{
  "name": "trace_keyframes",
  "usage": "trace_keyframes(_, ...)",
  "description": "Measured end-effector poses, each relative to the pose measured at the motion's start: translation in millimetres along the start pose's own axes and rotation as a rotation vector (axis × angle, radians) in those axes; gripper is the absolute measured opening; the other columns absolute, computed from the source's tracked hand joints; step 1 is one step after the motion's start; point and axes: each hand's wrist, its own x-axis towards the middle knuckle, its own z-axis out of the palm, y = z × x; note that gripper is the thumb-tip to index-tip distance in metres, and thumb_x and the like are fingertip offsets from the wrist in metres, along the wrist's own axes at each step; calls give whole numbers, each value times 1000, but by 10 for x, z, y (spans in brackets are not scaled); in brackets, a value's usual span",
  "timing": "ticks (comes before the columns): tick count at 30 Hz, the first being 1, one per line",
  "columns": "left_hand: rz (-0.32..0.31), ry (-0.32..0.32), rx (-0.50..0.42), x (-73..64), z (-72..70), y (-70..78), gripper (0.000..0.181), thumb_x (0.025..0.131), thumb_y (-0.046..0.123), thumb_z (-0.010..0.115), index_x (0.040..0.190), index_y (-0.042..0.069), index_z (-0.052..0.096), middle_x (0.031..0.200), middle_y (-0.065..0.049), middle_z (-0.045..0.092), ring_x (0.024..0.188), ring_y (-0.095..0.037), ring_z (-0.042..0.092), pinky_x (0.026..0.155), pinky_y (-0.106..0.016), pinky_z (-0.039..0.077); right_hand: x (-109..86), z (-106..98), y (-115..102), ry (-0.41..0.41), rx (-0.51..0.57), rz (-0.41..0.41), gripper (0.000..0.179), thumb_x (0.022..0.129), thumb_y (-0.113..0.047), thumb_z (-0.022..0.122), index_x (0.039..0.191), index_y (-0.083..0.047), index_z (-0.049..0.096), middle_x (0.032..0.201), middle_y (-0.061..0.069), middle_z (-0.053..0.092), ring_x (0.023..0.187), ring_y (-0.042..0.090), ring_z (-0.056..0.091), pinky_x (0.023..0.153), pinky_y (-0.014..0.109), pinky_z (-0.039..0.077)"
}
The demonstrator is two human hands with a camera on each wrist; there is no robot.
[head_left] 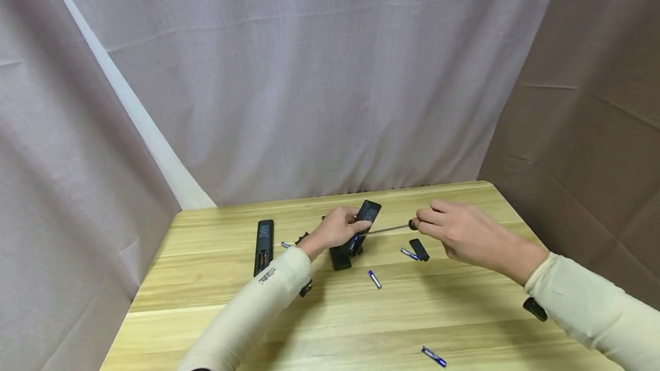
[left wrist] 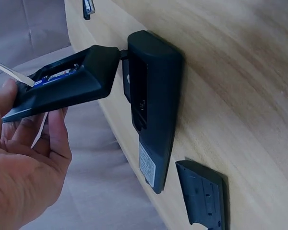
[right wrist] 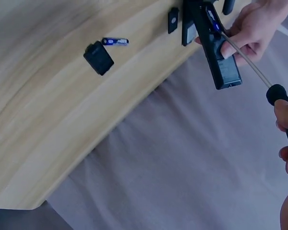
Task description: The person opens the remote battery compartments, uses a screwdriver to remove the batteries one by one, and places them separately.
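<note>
My left hand [head_left: 336, 229] grips a black remote control [head_left: 369, 210], tilted above the table, thumb on its back. Its battery compartment is uncovered, and a blue and silver battery [left wrist: 57, 76] sits inside. In my right hand [head_left: 459, 231] is a screwdriver [head_left: 385, 229], held by its black handle [right wrist: 277, 92]. The shaft slants across to the compartment, with its tip right at the end of the battery. Beneath the held remote, a second black remote [left wrist: 161, 108] lies on the table, its compartment uncovered and a spring showing inside.
A third remote [head_left: 264, 236] lies left. A battery cover [head_left: 420, 249] lies beside one loose battery [head_left: 409, 254]; others lie nearer, in the middle [head_left: 374, 279] and at the front [head_left: 434, 356]. A black object [head_left: 534, 309] shows by the right sleeve. Curtains surround the wooden table [head_left: 206, 325].
</note>
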Motion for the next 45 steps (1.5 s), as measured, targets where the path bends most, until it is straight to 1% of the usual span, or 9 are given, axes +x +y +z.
trace_keyframes(7,16,32,-20,18,20,12,37,105,42,68,132,18,75,129,-6,79,115,-16,75,96,-35,62,-4,-90,13,-46,4,4,51,69,12,44,108,-9,71,100,-2,64,81,13,46,54,23,45)
trace_keyframes(12,45,62,-11,25,62,-8,32,106,42,67,127,21,77,125,-3,80,109,-15,76,89,-31,61,24,-117,15,-72,1,0,50,67,14,47,105,-11,68,98,-3,62,81,13,46,54,23,43)
trace_keyframes(20,11,128,8,54,16,45,43,107,49,62,139,21,70,122,-6,80,98,-15,74,82,-33,61,-6,-106,-23,-64,-6,-7,45,74,10,45,103,-13,69,96,-5,61,76,13,43,53,22,40)
trace_keyframes(27,-31,147,-71,62,-42,65,46,106,48,64,143,20,68,136,-8,75,115,-22,76,93,-39,65,-66,-17,-47,16,-41,9,56,71,4,33,110,-5,72,97,0,65,75,15,45,53,25,43)
trace_keyframes(29,-32,169,-81,61,-59,48,42,106,47,66,137,20,72,130,-6,78,109,-17,76,88,-33,64,-78,5,-50,30,-56,11,58,69,2,32,110,-3,72,97,1,64,76,16,46,53,27,44)
trace_keyframes(32,-23,186,-94,66,-93,26,33,106,47,66,117,18,77,95,-1,77,78,-10,67,66,-26,53,-94,28,-70,62,-83,27,59,69,0,31,111,-1,72,98,3,66,76,18,49,53,29,47)
trace_keyframes(37,-29,195,-141,61,-152,-5,35,106,48,65,95,15,72,61,6,46,54,-10,39,51,-25,34,-110,70,-141,93,-121,32,54,75,2,33,111,0,73,102,7,70,77,21,53,55,29,49)
trace_keyframes(39,-37,204,-187,63,-168,-22,35,106,47,65,97,14,74,59,8,45,53,-9,41,50,-24,41,-115,81,-165,99,-133,34,51,78,2,34,111,0,72,103,9,71,78,22,54,56,30,50)
trace_keyframes(45,-73,233,-399,79,-191,-57,38,107,40,66,109,4,77,79,-2,77,65,-8,68,66,-35,66,-135,100,-213,175,-148,54,43,87,4,37,109,2,74,100,11,72,73,22,53,52,29,49)
